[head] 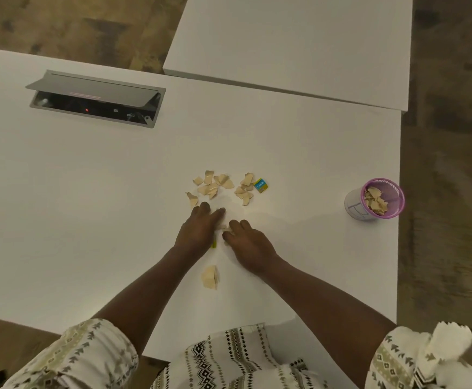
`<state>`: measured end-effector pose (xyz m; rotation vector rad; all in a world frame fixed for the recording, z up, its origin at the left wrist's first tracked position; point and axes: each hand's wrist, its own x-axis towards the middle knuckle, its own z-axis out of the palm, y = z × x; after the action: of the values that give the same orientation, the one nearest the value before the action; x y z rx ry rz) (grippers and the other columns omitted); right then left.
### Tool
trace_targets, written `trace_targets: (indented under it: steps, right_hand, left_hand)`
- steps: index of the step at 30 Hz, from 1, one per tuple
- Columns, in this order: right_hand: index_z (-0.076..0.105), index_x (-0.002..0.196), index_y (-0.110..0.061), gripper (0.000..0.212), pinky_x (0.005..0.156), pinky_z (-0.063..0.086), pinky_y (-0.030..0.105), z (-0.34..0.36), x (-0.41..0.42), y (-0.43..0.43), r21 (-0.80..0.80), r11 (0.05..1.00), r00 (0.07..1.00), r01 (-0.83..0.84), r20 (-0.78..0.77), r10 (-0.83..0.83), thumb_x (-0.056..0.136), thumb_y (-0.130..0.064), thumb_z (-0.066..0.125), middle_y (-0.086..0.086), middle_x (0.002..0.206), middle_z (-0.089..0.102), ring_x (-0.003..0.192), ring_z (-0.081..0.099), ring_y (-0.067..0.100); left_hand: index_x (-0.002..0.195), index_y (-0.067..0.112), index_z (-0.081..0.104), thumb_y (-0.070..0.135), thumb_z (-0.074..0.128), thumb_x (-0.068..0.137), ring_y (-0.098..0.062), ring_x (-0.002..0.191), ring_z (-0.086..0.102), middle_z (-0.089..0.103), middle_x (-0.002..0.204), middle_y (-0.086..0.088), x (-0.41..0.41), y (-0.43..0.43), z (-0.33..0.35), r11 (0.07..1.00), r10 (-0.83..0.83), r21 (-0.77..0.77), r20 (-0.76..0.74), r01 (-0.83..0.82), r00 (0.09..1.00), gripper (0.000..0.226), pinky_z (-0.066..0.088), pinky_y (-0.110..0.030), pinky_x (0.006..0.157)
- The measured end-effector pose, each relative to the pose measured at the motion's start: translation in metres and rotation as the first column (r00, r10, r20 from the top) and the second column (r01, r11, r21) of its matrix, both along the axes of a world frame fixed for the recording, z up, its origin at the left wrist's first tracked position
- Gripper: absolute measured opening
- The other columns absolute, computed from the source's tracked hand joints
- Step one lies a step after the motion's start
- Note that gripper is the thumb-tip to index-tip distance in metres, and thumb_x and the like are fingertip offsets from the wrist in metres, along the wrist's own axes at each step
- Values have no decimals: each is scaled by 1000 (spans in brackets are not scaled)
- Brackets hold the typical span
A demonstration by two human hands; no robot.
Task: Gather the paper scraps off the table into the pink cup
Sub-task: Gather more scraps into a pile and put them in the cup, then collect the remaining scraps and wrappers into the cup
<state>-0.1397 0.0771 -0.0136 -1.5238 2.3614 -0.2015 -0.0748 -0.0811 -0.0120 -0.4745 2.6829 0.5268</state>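
Midway through a tabletop cleanup, a person leans over a white table (88, 220) with both hands flat near its middle. The left hand (198, 228) and right hand (249, 242) sit palms down, fingertips nearly touching, raking a few paper scraps (226, 228) together between them; neither hand is closed on anything, fingers only loosely curled over the pieces. A sliver of something yellow-green (214, 244) shows at the edge of the left hand, too hidden to identify. The main scatter of scraps (220, 186) lies just beyond the fingertips, with a small blue and yellow packet (260, 185) at its right edge, and one larger scrap (210, 277) rests between the forearms. The pink cup (375, 200), already partly filled, stands well apart near the table's right edge. That placement looks risky: a hurried reach could knock the cup to the floor, and light pieces may slip from cupped hands on the way over. The packet could also be swept up with the paper.
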Motion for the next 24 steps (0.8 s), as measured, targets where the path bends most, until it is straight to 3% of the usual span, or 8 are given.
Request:
trace_targets:
  steps: [5, 9, 14, 17, 19, 22, 24]
  right_hand:
    - [62, 115, -7, 25, 62, 42, 38, -1, -9, 13, 1, 998, 995, 60, 86, -59, 98, -11, 45, 15, 115, 55, 101, 52, 33]
    - [64, 112, -12, 24, 75, 46, 36, -3, -22, 23, -32, 972, 958, 234, 175, -225, 94, -9, 49, 8, 112, 58, 102, 54, 27]
    - [77, 95, -13, 19, 79, 51, 30, 7, -37, 31, -140, 752, 715, 645, 458, -528, 88, -7, 61, 6, 95, 72, 90, 65, 21]
    - [79, 91, -14, 13, 73, 43, 5, 16, -47, 39, -116, 619, 567, 777, 555, -608, 87, -11, 67, 2, 92, 75, 86, 67, 13]
    - [79, 90, -14, 10, 70, 39, -2, 20, -53, 46, -92, 551, 489, 829, 597, -636, 87, -15, 69, -2, 91, 76, 82, 65, 7]
    - [78, 91, -16, 9, 72, 43, 2, 28, -61, 58, -62, 480, 403, 875, 643, -652, 86, -19, 71, -6, 90, 76, 82, 66, 5]
    - [78, 92, -17, 9, 79, 51, 14, 34, -67, 68, -60, 428, 355, 902, 670, -653, 86, -21, 71, -8, 90, 76, 86, 68, 6]
  left_hand:
    - [114, 9, 55, 12, 55, 94, -29, 100, 51, 51, 109, -11, -2, 4, -4, 996, -63, -64, -33, 61, 997, 20, 48, -38, 65]
    - [95, 7, 57, 7, 52, 93, -28, 91, 52, 53, 99, -11, -6, 6, -5, 999, 12, -30, -88, -14, 996, 5, 49, -40, 67]
    - [83, 8, 64, -2, 50, 87, -27, 82, 59, 61, 88, -6, -18, 14, -6, 919, 376, 186, -159, -347, 913, 18, 49, -36, 71]
    - [87, 7, 73, -3, 54, 85, -24, 88, 63, 70, 94, -7, -30, 20, 0, 833, 531, 284, -166, -475, 831, 22, 53, -37, 80]
    - [87, 8, 76, -4, 54, 84, -22, 91, 65, 74, 96, -6, -39, 25, 6, 786, 587, 346, -159, -512, 794, 25, 50, -30, 81]
    - [84, 11, 75, -4, 53, 83, -18, 90, 66, 76, 93, -3, -54, 37, 20, 739, 620, 445, -153, -506, 770, 27, 47, -25, 76]
    - [85, 12, 76, -2, 54, 83, -16, 86, 65, 76, 92, -1, -67, 48, 30, 731, 613, 483, -154, -483, 775, 26, 47, -25, 75]
